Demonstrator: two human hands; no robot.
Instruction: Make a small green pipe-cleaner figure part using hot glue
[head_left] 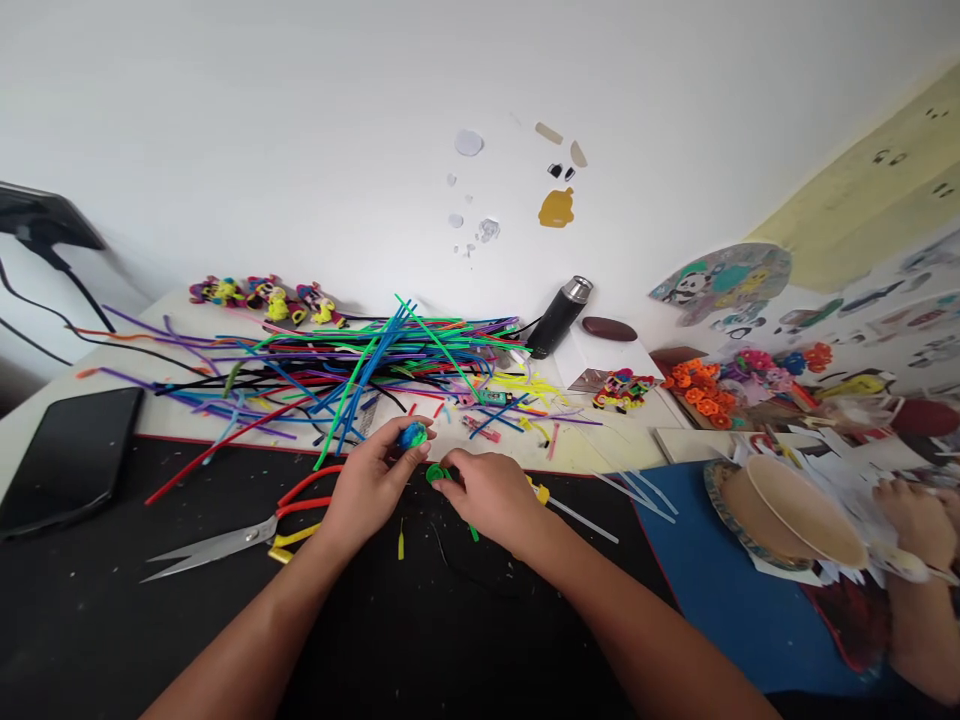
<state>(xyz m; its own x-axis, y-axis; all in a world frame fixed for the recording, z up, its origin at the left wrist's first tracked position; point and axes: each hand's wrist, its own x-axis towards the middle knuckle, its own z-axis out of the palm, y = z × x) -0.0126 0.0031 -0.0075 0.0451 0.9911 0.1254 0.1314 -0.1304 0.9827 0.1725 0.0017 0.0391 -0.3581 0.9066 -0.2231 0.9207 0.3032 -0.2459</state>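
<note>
Facing a white wall point(337, 150) with grey, black and mustard patches on it, over a pale table point(600, 447) heaped with long fuzzy stems point(375, 365) in green, blue, purple, black and red. Working bare-handed above a black mat point(420, 650), both hands near each other but apart. Pinching a small blue-and-green bundle point(412, 435) between thumb and fingers of the left hand point(367, 475), close to the stems. Gripping a small green coil point(435, 473) in the fingertips of the right hand point(491, 492), just beside the bundle and slightly nearer. Cannot tell the exact shape of either piece behind the fingers.

Seeing, left of the left hand, scissors point(240, 540) with red handles and slightly parted blades, plus a yellow-handled tool point(300, 537) partly hidden by the left forearm. Finding a short yellow strip point(401, 545) and a thin black strand point(480, 580) on the mat between the forearms. Noting a dark-screened device point(71, 455) at far left, bright little figures point(274, 300) beyond the stems, and a black flask point(555, 325) near a brown case point(609, 328). Seeing, to the right, a tan bowl point(806, 515) by a blue mat point(675, 600), and past the bowl a co-worker's hand point(919, 520).
</note>
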